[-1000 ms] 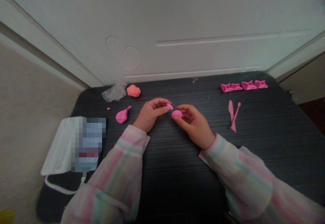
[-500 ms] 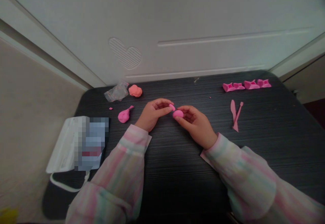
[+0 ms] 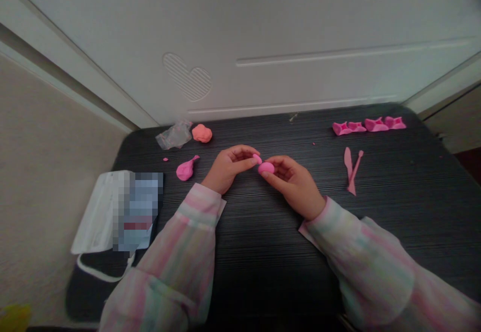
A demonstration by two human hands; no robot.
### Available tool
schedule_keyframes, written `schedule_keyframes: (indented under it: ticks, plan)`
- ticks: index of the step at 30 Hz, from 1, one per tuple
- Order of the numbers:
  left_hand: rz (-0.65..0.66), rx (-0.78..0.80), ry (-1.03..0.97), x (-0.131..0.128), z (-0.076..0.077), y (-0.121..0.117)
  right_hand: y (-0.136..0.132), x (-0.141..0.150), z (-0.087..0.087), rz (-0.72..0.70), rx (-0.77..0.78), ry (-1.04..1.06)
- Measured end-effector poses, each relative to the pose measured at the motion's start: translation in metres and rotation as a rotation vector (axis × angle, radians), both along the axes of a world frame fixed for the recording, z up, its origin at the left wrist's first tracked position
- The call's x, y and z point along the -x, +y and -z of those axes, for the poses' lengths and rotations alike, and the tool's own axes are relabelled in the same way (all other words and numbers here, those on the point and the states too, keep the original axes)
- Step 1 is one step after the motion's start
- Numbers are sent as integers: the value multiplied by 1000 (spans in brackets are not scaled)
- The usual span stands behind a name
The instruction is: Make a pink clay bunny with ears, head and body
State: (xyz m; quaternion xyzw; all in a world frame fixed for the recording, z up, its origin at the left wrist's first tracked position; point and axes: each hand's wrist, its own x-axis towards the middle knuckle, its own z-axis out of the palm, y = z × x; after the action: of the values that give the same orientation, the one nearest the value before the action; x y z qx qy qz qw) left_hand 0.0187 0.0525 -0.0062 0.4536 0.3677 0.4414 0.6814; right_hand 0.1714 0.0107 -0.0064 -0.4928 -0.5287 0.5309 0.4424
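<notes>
Over the middle of the dark table, my left hand (image 3: 233, 165) pinches a small flat piece of pink clay (image 3: 257, 158) between thumb and fingers. Close beside it, my right hand (image 3: 295, 184) holds a rounder, larger pink clay piece (image 3: 266, 168) by its thumb and fingertips. The two pieces meet or nearly meet at their edges; I cannot tell if they touch. Left of my left hand lies a pink clay lump (image 3: 185, 170) with a drawn-out tip. An orange clay lump (image 3: 202, 133) sits behind it, next to a crumpled clear plastic bag (image 3: 175, 135).
Pink shaped clay pieces (image 3: 370, 126) stand in a row at the back right. Two pink modelling tools (image 3: 352, 169) lie crossed nearer to me. A white case (image 3: 99, 214), a blurred-out device (image 3: 141, 211) and a white cable (image 3: 101, 275) occupy the left. A white panel rises behind the table (image 3: 263, 252).
My left hand's small piece has come closer to the piece in my right hand. Both grips stay the same. The whole view has shifted slightly, so everything appears further right.
</notes>
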Motion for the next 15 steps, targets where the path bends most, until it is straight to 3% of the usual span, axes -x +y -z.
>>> schedule_keyframes:
  ticks: [15]
  plan:
    - [18,-8,17,-1,1,0,0,0,0,15,4,10]
